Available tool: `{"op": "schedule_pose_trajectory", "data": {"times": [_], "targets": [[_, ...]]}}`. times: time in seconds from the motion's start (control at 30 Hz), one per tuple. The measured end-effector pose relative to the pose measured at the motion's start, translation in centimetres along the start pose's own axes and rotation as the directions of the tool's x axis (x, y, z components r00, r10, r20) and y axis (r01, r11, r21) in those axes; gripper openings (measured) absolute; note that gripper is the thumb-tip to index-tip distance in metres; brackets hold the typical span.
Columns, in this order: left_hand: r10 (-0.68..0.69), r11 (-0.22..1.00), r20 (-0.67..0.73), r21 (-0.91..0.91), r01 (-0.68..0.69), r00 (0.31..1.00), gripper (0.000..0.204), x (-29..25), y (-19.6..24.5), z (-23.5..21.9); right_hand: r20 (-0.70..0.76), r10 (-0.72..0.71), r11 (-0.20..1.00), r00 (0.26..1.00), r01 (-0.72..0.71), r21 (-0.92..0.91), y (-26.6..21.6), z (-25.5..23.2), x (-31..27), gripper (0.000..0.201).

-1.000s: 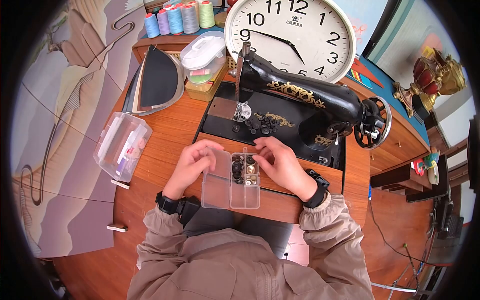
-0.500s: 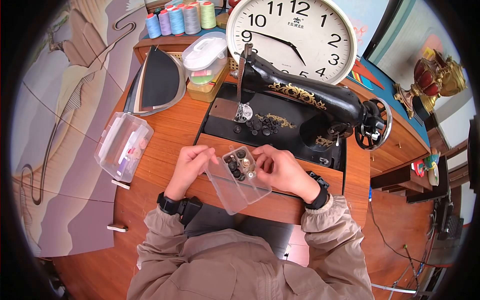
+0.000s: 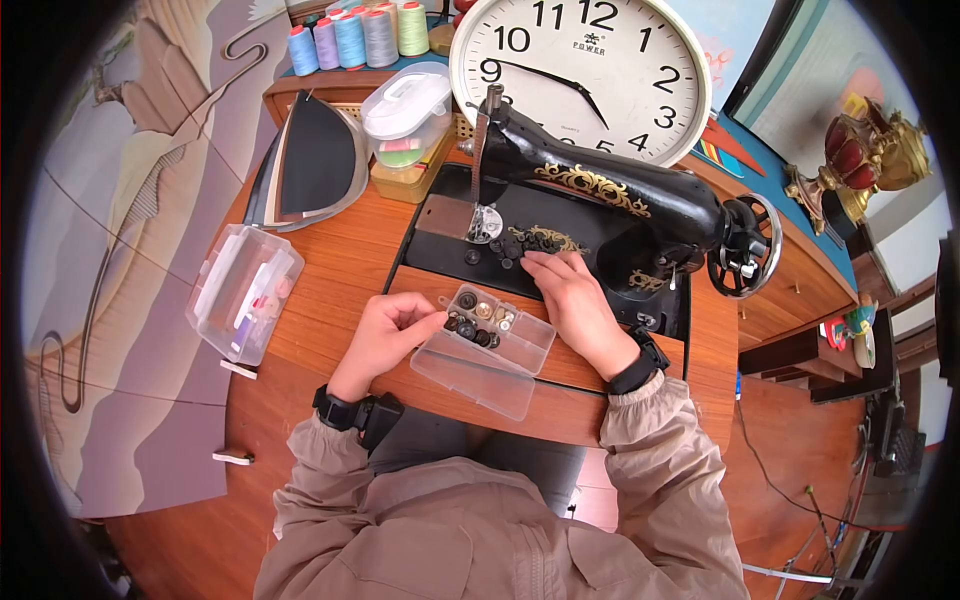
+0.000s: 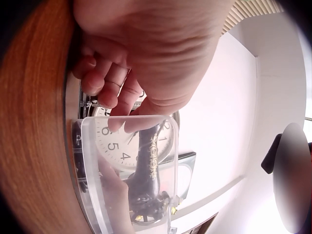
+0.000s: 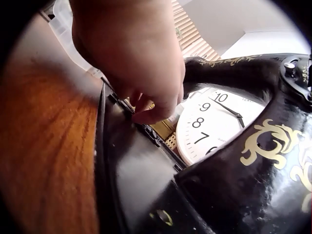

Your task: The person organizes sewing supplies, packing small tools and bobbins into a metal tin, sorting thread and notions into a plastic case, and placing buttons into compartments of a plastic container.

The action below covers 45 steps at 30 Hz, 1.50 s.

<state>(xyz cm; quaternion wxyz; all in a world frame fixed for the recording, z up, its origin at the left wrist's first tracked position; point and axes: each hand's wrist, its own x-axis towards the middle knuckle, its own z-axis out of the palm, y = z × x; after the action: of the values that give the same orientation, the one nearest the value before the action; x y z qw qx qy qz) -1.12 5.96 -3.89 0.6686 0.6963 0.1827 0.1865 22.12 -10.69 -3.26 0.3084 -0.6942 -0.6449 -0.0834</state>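
Note:
A clear compartment box (image 3: 522, 352) with dark and metallic buttons sits with its lid hinged out at the front table edge. My left hand (image 3: 378, 342) pinches its left end between thumb and fingers; in the left wrist view that hand (image 4: 156, 53) is above clear plastic (image 4: 131, 118). Loose black buttons (image 3: 508, 252) lie in a pile on the sewing machine's black bed. My right hand (image 3: 580, 310) reaches over them, its bent fingertips at the pile's right side. In the right wrist view, the hand (image 5: 134, 53) points down to the bed (image 5: 141, 161), and whatever is under its fingertips is hidden.
The black sewing machine (image 3: 620, 190) stands behind the hands, a large clock (image 3: 640, 60) behind it. A clear box (image 3: 246, 292) lies at left, near dark curved pieces (image 3: 322, 160). A lidded tub (image 3: 408, 105) and thread spools (image 3: 352, 42) stand farther back.
My right hand has moved from the box up to the button pile. The box has turned, its lid now lying towards the body, and my left hand now grips its left end.

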Motion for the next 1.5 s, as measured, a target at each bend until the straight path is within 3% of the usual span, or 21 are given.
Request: {"op": "schedule_pose_trajectory", "data": {"times": [0.07,0.17,0.23,0.47,0.63,0.87,0.97,1.03,1.17,1.23,1.33,1.37,1.43,1.5], "targets": [[0.017,1.000,0.006,0.024,-0.018,1.000,0.009,0.1,-0.7,-0.1,0.010,-0.025,1.000,1.000,0.025,-0.018,0.6,0.2,-0.3,0.030],[0.040,0.998,0.021,0.044,-0.041,0.999,0.009,0.0,-0.3,0.1,0.048,0.052,0.996,0.997,-0.056,0.069,0.4,0.1,-0.2,0.019],[0.042,0.998,0.020,0.049,-0.043,0.999,0.009,0.1,-0.3,0.1,-0.011,0.049,0.998,0.999,-0.048,0.029,0.5,0.4,-0.3,0.012],[0.056,0.997,-0.027,0.051,-0.055,0.998,0.011,0.3,-0.9,0.1,-0.029,0.091,0.993,0.995,-0.089,0.077,0.6,0.4,-0.4,0.016],[0.050,0.997,-0.071,0.062,-0.046,0.996,0.011,0.4,-1.0,0.4,0.026,0.268,0.946,0.963,-0.269,0.181,1.1,0.2,-0.7,0.014],[0.039,0.993,0.003,0.111,-0.039,0.999,0.016,0.2,-0.1,0.2,-0.031,0.207,0.977,0.978,-0.205,0.058,1.1,0.1,-0.6,0.012],[0.035,0.992,0.016,0.121,-0.037,0.999,0.017,0.1,0.0,0.3,-0.122,0.190,0.975,0.974,-0.173,0.138,0.7,-0.2,-0.5,0.012],[0.032,0.991,0.018,0.132,-0.034,0.999,0.018,0.1,0.2,0.3,-0.077,0.270,0.890,0.960,-0.219,0.400,-1.0,-1.3,0.1,0.013],[0.027,0.989,0.034,0.146,-0.032,0.999,0.020,0.1,0.0,0.2,0.182,0.186,0.762,0.965,-0.259,0.594,-3.0,-2.4,0.0,0.011],[0.026,0.990,0.031,0.139,-0.030,0.999,0.020,0.1,-0.1,0.2,0.188,0.034,0.788,0.982,-0.142,0.600,-2.8,-2.1,-0.1,0.011],[0.026,0.990,0.025,0.135,-0.029,0.999,0.019,0.1,-0.2,0.2,0.220,-0.080,0.754,0.972,-0.086,0.651,-2.4,-2.3,0.0,0.008],[0.027,0.990,0.026,0.138,-0.031,0.999,0.019,0.1,-0.2,0.2,0.223,-0.081,0.754,0.972,-0.087,0.651,-2.1,-2.1,0.0,0.008],[0.025,0.990,0.027,0.135,-0.028,0.999,0.019,0.1,-0.1,0.3,0.055,0.156,0.835,0.986,-0.162,0.526,-1.3,-1.7,0.1,0.010],[0.023,0.991,0.029,0.132,-0.026,0.999,0.019,0.0,-0.1,0.3,-0.069,0.066,0.963,0.995,-0.045,0.265,-0.3,-1.5,0.5,0.023]]}}
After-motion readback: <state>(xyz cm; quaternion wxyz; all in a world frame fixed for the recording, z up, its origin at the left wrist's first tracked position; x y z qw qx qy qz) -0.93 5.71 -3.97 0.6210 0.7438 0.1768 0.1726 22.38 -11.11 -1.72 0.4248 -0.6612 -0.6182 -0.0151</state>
